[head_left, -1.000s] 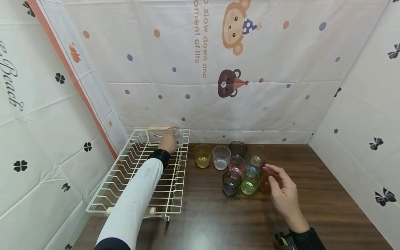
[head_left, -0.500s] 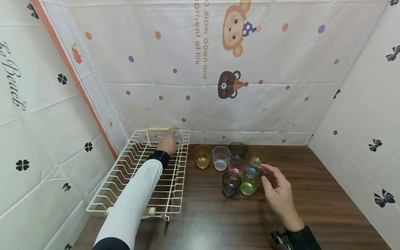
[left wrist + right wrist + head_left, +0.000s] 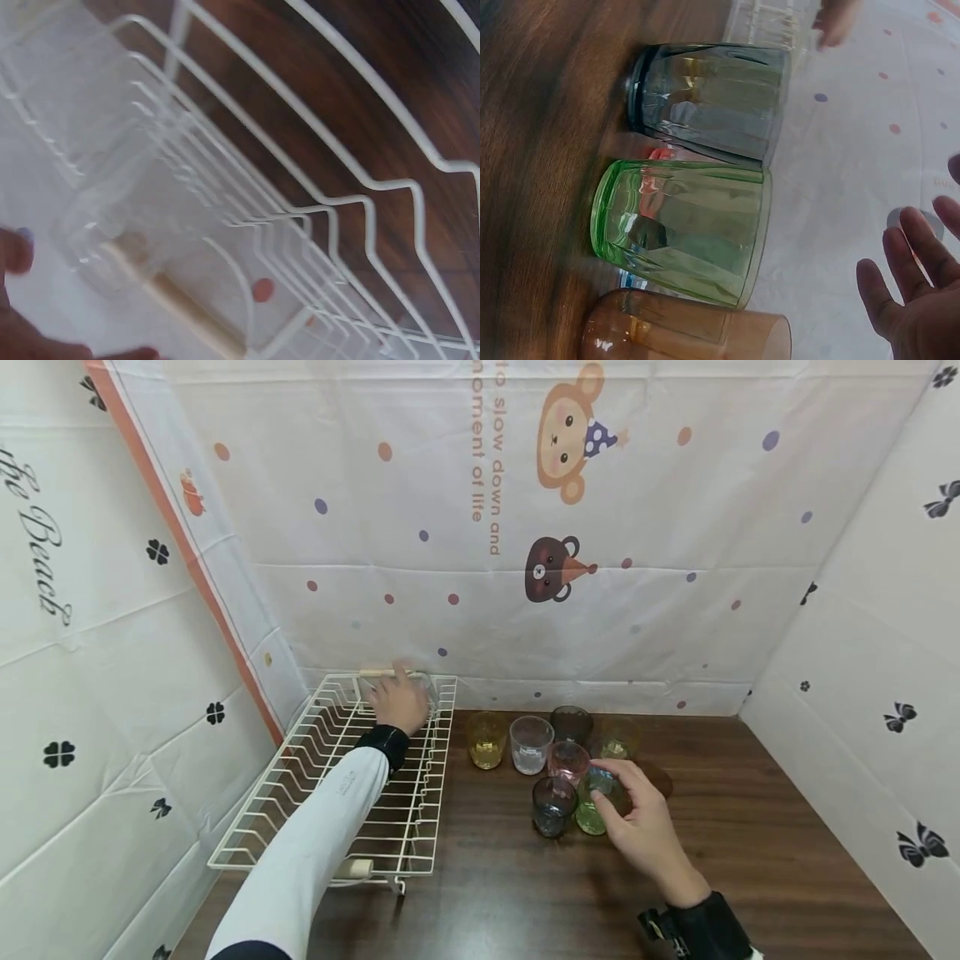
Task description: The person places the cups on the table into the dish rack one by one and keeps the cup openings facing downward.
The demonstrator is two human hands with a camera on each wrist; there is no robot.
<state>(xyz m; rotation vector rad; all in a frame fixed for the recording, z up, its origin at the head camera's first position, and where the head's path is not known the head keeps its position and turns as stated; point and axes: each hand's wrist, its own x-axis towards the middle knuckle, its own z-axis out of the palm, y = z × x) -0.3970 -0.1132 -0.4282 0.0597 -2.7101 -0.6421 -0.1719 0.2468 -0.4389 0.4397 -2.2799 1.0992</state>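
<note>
Head view: a person worked at a dark wood counter [image 3: 750,852] with a white wire rack [image 3: 300,793] on the left and a cluster of coloured glasses on the right.
Left hand: the left hand [image 3: 397,700] sat at the far end of the rack, beside a clear glass [image 3: 426,687].
Left fingers: they looked loosely spread by the clear glass; whether they gripped it, I could not tell.
Clear glass: it stood in the far right corner of the rack, near the wooden handle [image 3: 375,673].
Left wrist view: the clear glass [image 3: 112,240] lay against the rack wires, blurred, with fingertips [image 3: 15,251] at the frame edge.
Right hand: the right hand [image 3: 637,827] hovered over the near side of the glass cluster.
Right fingers: straight and spread, gripping nothing; in the right wrist view the fingers [image 3: 911,255] were open, apart from the glasses.
Green glass: the green glass [image 3: 596,797] stood just under the right fingertips, beside the dark grey glass [image 3: 553,804].
Right wrist view: the green glass [image 3: 682,229] stood between the dark grey glass [image 3: 712,97] and an amber glass [image 3: 682,330], all close together.
Other glasses: a yellow glass [image 3: 486,740], a frosted glass [image 3: 530,744] and a pink glass [image 3: 567,760] stood further back.
</note>
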